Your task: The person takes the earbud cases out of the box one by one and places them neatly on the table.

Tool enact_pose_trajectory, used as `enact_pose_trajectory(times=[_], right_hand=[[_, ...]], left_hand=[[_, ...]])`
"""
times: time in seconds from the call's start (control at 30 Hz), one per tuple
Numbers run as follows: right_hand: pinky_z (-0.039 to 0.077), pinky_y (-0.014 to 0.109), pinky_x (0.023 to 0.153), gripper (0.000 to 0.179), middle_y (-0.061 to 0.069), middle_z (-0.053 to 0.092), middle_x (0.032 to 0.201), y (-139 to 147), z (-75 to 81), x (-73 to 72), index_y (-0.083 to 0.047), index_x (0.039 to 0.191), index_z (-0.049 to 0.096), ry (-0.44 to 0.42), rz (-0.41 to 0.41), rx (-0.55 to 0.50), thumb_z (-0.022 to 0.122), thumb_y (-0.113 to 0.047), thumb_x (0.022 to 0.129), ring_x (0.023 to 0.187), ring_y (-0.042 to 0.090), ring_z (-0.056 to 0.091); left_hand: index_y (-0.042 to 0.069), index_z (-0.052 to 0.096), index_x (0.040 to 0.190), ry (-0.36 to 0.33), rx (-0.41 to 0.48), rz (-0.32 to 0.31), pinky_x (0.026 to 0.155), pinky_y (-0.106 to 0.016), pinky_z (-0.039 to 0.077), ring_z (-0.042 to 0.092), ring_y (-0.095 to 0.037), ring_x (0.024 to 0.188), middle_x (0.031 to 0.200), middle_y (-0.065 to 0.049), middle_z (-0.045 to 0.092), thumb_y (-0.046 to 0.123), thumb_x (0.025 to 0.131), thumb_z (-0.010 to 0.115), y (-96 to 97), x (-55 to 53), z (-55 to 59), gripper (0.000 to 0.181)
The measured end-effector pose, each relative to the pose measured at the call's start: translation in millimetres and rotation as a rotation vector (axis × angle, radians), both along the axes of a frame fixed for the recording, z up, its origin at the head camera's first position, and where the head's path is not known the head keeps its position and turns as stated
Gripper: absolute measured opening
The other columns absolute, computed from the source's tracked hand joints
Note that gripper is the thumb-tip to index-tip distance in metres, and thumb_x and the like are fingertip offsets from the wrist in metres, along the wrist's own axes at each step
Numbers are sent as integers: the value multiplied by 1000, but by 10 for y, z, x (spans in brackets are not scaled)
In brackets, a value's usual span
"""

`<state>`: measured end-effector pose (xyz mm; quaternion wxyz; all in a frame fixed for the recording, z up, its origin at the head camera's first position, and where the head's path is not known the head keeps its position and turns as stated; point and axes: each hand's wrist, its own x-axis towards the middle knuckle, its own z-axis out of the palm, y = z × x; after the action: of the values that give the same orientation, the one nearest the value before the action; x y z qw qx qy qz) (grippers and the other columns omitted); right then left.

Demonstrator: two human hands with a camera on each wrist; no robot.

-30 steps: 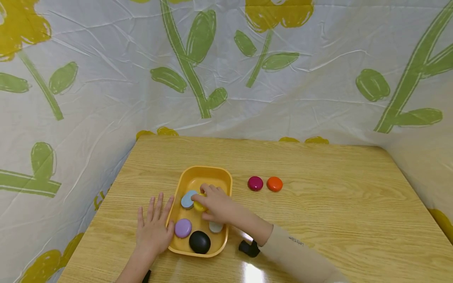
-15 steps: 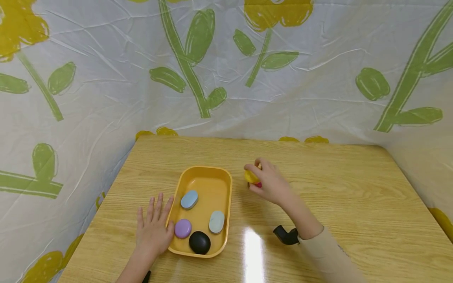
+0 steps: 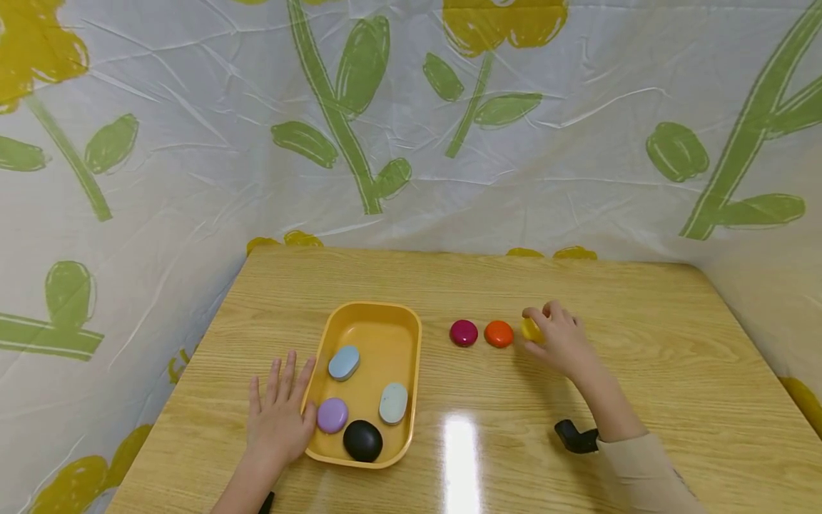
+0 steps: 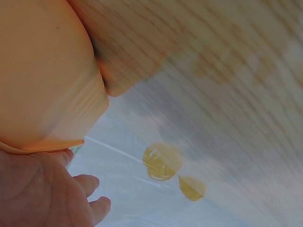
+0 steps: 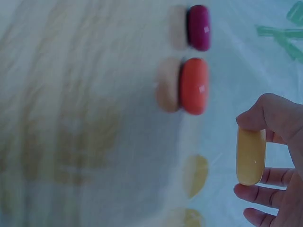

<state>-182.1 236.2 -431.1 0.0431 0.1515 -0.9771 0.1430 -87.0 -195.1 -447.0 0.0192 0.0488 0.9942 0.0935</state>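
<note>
My right hand (image 3: 565,344) pinches a yellow rounded disc (image 3: 531,330) between thumb and fingers, right of a glossy orange disc (image 3: 498,334). In the right wrist view the yellow disc (image 5: 251,156) hangs a little off the tabletop. A magenta disc (image 3: 464,333) lies left of the orange one. Fingers spread, my left hand (image 3: 280,417) touches the left side of a yellow-orange tray (image 3: 416,335). Inside the tray are a light blue oval piece (image 3: 344,363), a pale grey-green oval piece (image 3: 393,403), a purple disc (image 3: 332,415) and a black rounded piece (image 3: 362,440).
The wooden table (image 3: 359,275) runs back to a white cloth (image 3: 565,185) printed with yellow flowers and green stems. Black gear (image 3: 576,437) sits at the right wrist. A bright light reflection (image 3: 461,464) shows on the tabletop.
My right hand has lifted the yellow disc out of the tray and carried it right, past the magenta and orange discs. The left hand has stayed at the tray's side.
</note>
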Motion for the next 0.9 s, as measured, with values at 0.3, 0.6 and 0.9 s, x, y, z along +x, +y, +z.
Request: enact_pose_trajectory(times=[0.3,0.6,0.9], right_hand=[[35,60,74,41,22,40,101,118,-236,-25,-6,118,48,-86,13,60,64,-19,82,87,38,46],[34,58,73,42,22,41,101,154,-312,-38,-5,118,47,-125,-5,36,64,-17,82,89,38,45],[35,55,70,41,24,41,102,155,-315,-33,-6,118,45,-142,-18,31,63,-17,83,86,39,47]], left_hand=[[18,24,146,14,6,2,106,-59,-2,6,-37,138,152,-15,12,27,92,43,-1,-5,-12,57],[18,25,146,18,12,4,107,-59,-2,6,-37,138,152,-15,12,27,92,43,-3,-8,-24,57],[17,25,146,18,15,4,107,-58,-3,5,-36,138,152,-15,12,27,92,43,-2,-6,-26,57]])
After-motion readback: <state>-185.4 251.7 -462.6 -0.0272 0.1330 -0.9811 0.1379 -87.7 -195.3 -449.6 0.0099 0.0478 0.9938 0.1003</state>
